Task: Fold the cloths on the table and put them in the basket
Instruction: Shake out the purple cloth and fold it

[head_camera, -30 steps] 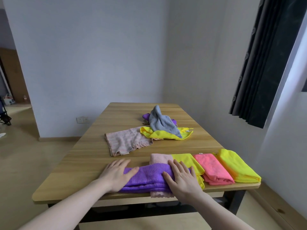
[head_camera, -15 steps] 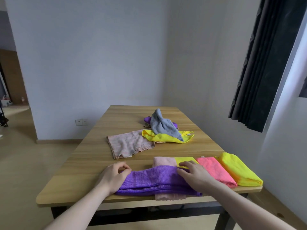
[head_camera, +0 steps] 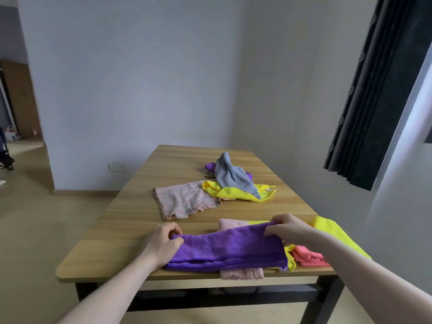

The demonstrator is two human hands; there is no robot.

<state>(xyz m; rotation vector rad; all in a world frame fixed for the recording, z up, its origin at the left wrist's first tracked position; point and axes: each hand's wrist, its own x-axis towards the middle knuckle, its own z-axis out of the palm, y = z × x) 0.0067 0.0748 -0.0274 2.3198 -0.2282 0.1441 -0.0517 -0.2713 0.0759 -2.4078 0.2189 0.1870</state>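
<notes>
The purple cloth [head_camera: 228, 247] lies folded into a long band at the near edge of the tabletop [head_camera: 131, 220], its long axis running left to right along that edge, with its right end lifted slightly higher than its left. The left hand [head_camera: 161, 245] grips the left end, fingers curled over the far corner and thumb on top of the fabric. The right hand [head_camera: 286, 228] pinches the far right corner, fingers clenched on the raised edge. Under the band lies a folded pale pink cloth [head_camera: 236, 272], its near end hanging just over the tabletop's edge. To the right, partly hidden by the right forearm, lie a folded coral cloth [head_camera: 308, 256] and a folded yellow cloth [head_camera: 334, 232]. Farther back on the tabletop, a flat beige-pink cloth [head_camera: 184, 202] is spread out, and beside it a crumpled yellow cloth [head_camera: 233, 194] carries a grey cloth [head_camera: 230, 175] heaped on top, with a bit of another purple cloth [head_camera: 210, 166] showing behind.
</notes>
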